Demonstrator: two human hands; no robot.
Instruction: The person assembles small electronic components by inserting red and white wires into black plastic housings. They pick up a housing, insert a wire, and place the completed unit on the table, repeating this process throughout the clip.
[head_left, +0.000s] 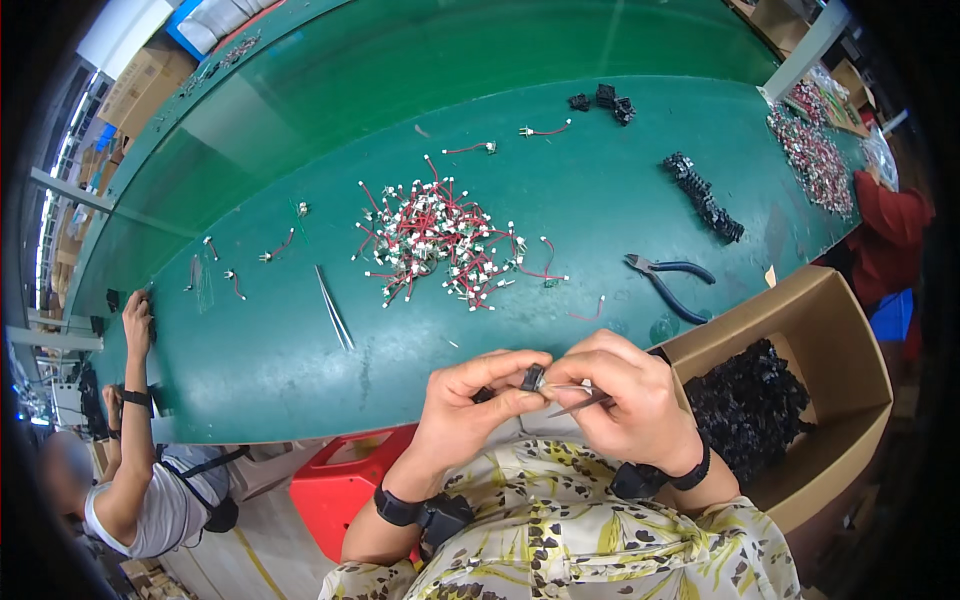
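My left hand (474, 405) pinches a small black plastic housing (533, 377) between thumb and forefinger. Another dark piece (484, 394) shows against the palm, partly hidden by the fingers. In my right hand (625, 395) is a pair of metal tweezers (580, 402), its tips reaching toward the black housing. Something small and pale sits where tips and housing meet, too small to make out. Both hands are just above the table's near edge. Beyond them lies a heap of red-wired white connectors (430, 235) with small green boards.
A second pair of tweezers (333, 308) and blue-handled cutters (669, 283) lie on the green table (250, 370). A row of black parts (703, 198) lies at right. At lower right stands a cardboard box (850, 430) of black parts. Other people sit left (150, 500) and right (893, 213).
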